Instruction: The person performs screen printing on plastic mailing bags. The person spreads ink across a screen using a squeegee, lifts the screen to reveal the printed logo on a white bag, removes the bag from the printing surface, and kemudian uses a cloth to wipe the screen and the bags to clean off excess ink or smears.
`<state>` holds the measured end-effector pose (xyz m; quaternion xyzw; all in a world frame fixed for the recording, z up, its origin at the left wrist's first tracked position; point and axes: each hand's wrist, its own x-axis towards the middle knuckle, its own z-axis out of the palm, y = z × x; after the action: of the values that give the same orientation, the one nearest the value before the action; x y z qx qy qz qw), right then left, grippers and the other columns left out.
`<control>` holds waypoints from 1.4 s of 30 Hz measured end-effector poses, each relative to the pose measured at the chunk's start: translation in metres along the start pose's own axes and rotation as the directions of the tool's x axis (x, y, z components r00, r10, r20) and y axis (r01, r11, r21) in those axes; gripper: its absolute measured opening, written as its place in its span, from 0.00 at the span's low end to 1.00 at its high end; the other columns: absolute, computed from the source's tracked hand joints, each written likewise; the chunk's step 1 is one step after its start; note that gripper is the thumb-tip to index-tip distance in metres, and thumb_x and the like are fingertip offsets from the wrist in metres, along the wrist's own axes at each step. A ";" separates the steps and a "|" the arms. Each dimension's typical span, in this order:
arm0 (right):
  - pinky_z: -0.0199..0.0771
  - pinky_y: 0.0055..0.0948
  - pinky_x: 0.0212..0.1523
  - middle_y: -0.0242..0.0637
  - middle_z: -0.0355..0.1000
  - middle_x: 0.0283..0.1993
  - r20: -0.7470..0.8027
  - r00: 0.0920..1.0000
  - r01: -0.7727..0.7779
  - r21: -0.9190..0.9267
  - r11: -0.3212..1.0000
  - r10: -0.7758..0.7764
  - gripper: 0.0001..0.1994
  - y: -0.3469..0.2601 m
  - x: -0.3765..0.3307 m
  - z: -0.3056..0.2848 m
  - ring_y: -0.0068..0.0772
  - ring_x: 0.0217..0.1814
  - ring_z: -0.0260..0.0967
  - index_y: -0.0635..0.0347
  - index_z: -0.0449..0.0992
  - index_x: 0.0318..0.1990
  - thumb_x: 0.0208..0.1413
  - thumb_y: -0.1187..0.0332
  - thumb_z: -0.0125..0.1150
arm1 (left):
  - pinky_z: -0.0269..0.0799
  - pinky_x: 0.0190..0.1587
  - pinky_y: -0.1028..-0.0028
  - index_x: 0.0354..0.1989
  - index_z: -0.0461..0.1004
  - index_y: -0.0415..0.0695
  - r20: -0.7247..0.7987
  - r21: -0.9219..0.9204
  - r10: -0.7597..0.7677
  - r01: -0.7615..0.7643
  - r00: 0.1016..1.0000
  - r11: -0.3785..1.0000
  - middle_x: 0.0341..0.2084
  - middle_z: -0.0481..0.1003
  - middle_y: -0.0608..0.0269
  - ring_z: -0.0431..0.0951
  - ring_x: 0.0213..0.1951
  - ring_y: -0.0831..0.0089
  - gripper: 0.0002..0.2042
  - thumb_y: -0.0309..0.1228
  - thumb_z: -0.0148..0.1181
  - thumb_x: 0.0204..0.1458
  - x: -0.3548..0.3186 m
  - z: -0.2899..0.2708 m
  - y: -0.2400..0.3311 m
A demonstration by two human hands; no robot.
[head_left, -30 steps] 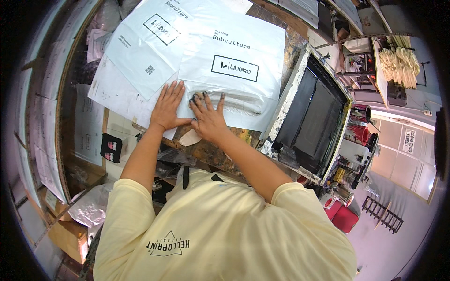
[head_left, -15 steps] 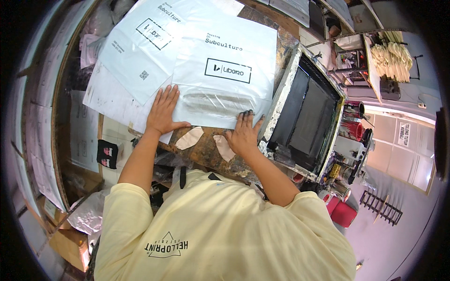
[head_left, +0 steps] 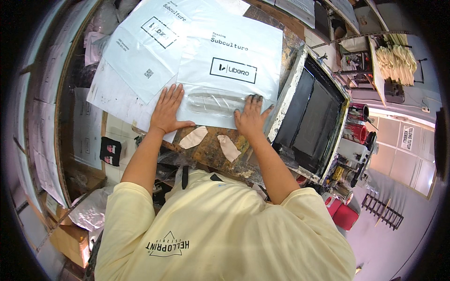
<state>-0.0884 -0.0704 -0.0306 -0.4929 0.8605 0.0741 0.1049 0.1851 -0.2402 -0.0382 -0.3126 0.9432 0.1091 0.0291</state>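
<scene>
- Left hand (head_left: pixel 167 110): flat, grasping nothing, across the lower left corner of a white, rectangular, black-printed plastic bag (head_left: pixel 229 70).
- Right hand (head_left: pixel 251 117): dark-tipped, flat, ungrasping, at its lower right; both apparently keep it smooth.
- Two beige cloth scraps (head_left: pixel 193 137): nearer the person, beside the bag.
- White-framed black screen (head_left: pixel 309 119): right, seemingly within reach.

Rectangular white plastic bag with black print (head_left: pixel 232 51): lower right part hidden by bare right hand (head_left: pixel 251 119). Pale-yellow fabric shirt (head_left: pixel 262 225): hem cut off below.
</scene>
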 end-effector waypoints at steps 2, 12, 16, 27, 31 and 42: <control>0.14 0.80 0.73 0.55 0.46 0.81 -0.036 0.993 0.117 0.036 0.992 -0.116 0.39 -0.018 -0.003 0.001 0.55 0.85 0.35 0.67 0.54 0.75 0.65 0.47 0.45 | 0.31 0.81 0.59 0.77 0.49 0.38 0.002 -0.017 -0.005 0.005 1.000 1.000 0.78 0.46 0.57 0.41 0.79 0.61 0.67 0.81 0.54 0.38 0.000 -0.002 0.000; 0.20 0.83 0.73 0.44 0.49 0.81 -0.214 0.845 0.523 0.132 0.842 -0.491 0.38 -0.117 0.019 0.004 0.51 0.84 0.38 0.59 0.59 0.74 0.59 0.49 0.52 | 0.30 0.80 0.59 0.77 0.40 0.34 -0.040 -0.056 -0.007 0.005 0.999 0.998 0.78 0.46 0.53 0.41 0.79 0.62 0.70 0.80 0.56 0.38 0.002 0.002 0.000; 0.22 0.83 0.73 0.42 0.53 0.79 -0.182 0.751 0.657 0.115 0.745 -0.635 0.35 -0.123 0.013 0.003 0.50 0.84 0.39 0.56 0.64 0.72 0.60 0.49 0.52 | 0.30 0.81 0.59 0.77 0.40 0.32 -0.061 0.066 0.015 -0.011 0.998 0.998 0.78 0.46 0.53 0.42 0.79 0.62 0.71 0.80 0.57 0.37 0.001 0.011 -0.005; 0.14 0.81 0.73 0.51 0.50 0.80 -0.077 0.960 0.263 -0.092 0.960 -0.271 0.37 -0.013 -0.006 -0.010 0.53 0.84 0.38 0.63 0.59 0.74 0.63 0.48 0.49 | 0.31 0.81 0.60 0.77 0.39 0.30 0.044 -0.054 -0.040 0.042 0.998 0.998 0.77 0.48 0.49 0.43 0.79 0.61 0.73 0.82 0.54 0.35 0.003 -0.016 0.006; 0.16 0.80 0.74 0.62 0.52 0.77 0.101 0.994 0.051 -0.162 0.986 -0.035 0.42 0.009 -0.009 -0.016 0.58 0.84 0.38 0.75 0.57 0.72 0.62 0.45 0.48 | 0.37 0.79 0.55 0.75 0.45 0.30 -0.109 -0.158 0.009 -0.026 0.994 0.987 0.74 0.54 0.40 0.50 0.76 0.51 0.69 0.72 0.68 0.34 0.001 -0.009 0.003; 0.17 0.83 0.72 0.51 0.53 0.78 -0.049 0.926 0.375 0.031 0.927 -0.373 0.40 -0.059 -0.042 -0.007 0.53 0.84 0.40 0.68 0.59 0.73 0.63 0.45 0.51 | 0.32 0.81 0.59 0.77 0.39 0.31 -0.003 -0.015 -0.025 0.025 1.000 1.000 0.77 0.47 0.50 0.43 0.79 0.61 0.73 0.83 0.53 0.35 0.000 -0.008 0.003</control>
<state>-0.0174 -0.0671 -0.0147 -0.6472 0.7541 0.0253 0.1087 0.1835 -0.2393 -0.0297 -0.3245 0.9384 0.1154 0.0267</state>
